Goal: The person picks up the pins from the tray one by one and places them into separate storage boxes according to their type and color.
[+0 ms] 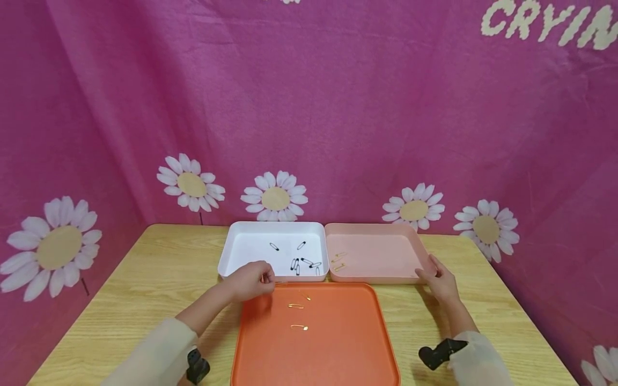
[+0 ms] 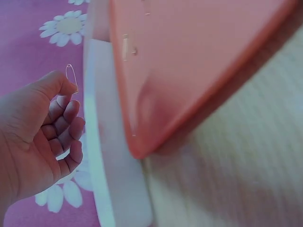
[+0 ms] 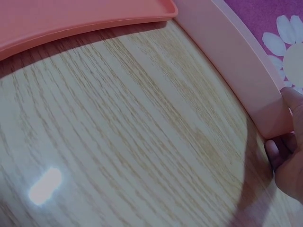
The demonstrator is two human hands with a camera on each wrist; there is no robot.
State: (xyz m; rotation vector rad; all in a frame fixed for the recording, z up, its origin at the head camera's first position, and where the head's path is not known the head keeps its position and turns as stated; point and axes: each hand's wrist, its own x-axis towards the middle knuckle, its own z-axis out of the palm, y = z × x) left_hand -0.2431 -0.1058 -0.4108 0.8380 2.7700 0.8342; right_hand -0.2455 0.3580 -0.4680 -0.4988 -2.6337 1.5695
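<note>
Over the orange tray's back left corner, my left hand (image 1: 251, 280) pinches a gold safety pin (image 2: 71, 77) between thumb and forefinger, its other fingers loosely curled. Gold safety pins (image 1: 299, 327) lie on the orange tray (image 1: 338, 343). At the pink tray's front right corner, my right hand (image 1: 441, 281) grips the wall of the pink tray (image 1: 376, 280), thumb at the rim in the right wrist view. A few gold safety pins (image 1: 340, 267) rest inside its left end. The white tray (image 1: 270, 225) holds several black safety pins (image 1: 307, 261), mostly toward its front right.
White and pink trays stand side by side at the back of the wooden table (image 1: 174, 257), with the orange tray close in front of them. A pink curtain (image 1: 338, 107) with daisies hangs behind the table.
</note>
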